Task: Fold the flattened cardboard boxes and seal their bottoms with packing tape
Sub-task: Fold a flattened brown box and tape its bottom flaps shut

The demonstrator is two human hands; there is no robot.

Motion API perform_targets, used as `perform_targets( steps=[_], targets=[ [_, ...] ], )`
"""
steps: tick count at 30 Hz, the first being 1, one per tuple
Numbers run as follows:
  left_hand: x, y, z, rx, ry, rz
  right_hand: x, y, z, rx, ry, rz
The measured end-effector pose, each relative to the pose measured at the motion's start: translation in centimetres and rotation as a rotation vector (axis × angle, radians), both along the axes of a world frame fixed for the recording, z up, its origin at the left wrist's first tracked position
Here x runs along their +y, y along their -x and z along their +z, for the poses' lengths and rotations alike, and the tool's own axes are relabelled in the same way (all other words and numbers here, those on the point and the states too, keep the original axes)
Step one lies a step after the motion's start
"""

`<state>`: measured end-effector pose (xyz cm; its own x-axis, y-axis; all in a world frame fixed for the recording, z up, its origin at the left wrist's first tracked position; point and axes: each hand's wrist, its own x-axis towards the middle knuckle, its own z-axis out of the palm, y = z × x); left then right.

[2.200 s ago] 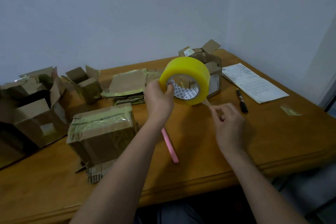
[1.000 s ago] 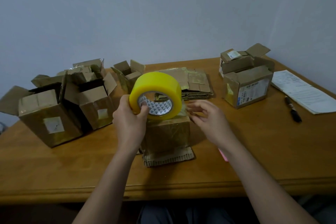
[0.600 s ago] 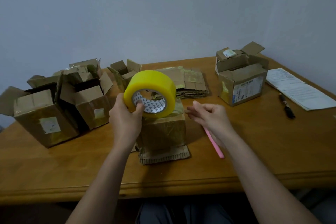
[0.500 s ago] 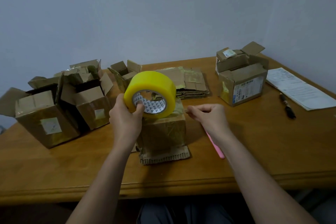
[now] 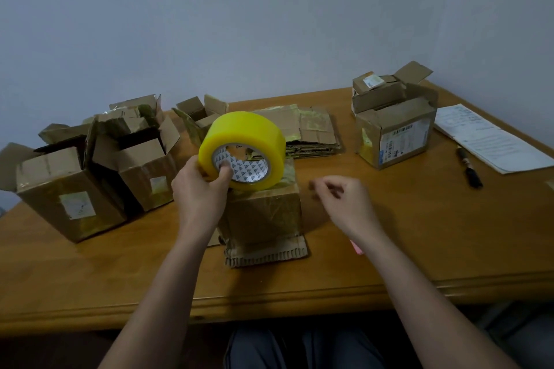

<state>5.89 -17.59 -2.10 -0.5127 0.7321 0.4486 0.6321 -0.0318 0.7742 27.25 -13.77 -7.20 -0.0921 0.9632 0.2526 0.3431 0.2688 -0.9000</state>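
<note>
Plainly the table (image 5: 419,249) serves as a workbench, the box (image 5: 263,213) standing bottom-up at its front edge for sealing, while the left hand (image 5: 199,192) grips the tape roll (image 5: 242,150) just above it and the right hand (image 5: 344,201) hovers loosely curled, empty.

Light: dim, soft and even, with a cool cast on the wall (image 5: 269,24).
Shadows: faint, blurred ones on the worktop (image 5: 419,234).
Glare: none.
Blur: right hand (image 5: 344,204) smeared at the fingers; the rest fairly sharp.
Edges: wide-angle bending of the worktop's front rim.
</note>
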Motion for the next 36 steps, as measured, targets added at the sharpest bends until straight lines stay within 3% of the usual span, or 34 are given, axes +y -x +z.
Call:
perform_targets(
  steps=[3, 6, 10, 16, 23, 29, 32, 36],
  targets=[
    [-0.2, -0.3, 0.2, -0.008, -0.013, -0.006, -0.7, 0.9, 0.8, 0.106, 0.074, 0.182],
    [-0.4, -0.4, 0.3, -0.010, -0.017, -0.006, -2.0, 2.0, -0.3, -0.010, 0.116, 0.326],
    [-0.5, -0.4, 0.4, -0.035, -0.016, -0.024, -2.2, 2.2, 0.4, -0.145, 0.073, 0.239],
    [-0.4, -0.8, 0.7, -0.023, 0.005, 0.007, -1.4, 3.7, 0.4, -0.322, -0.201, 0.232],
    [-1.5, 0.9, 2.2, 0.113, 0.013, 0.168, -1.2, 3.2, 1.2, -0.458, -0.238, 0.208],
    [-1.7, 2.3, 1.4, 0.127, 0.046, 0.132, -1.5, 4.7, 2.9, -0.806, -0.328, 0.164],
    [-1.4, 2.2, 1.0, 0.015, 0.037, 0.089, -2.0, 4.6, 2.5, -0.827, -0.316, 0.185],
    [-1.5, 2.2, 0.9, 0.022, -0.027, 0.076, -2.1, 3.9, 3.0, -0.802, -0.296, 0.179]
  ],
)
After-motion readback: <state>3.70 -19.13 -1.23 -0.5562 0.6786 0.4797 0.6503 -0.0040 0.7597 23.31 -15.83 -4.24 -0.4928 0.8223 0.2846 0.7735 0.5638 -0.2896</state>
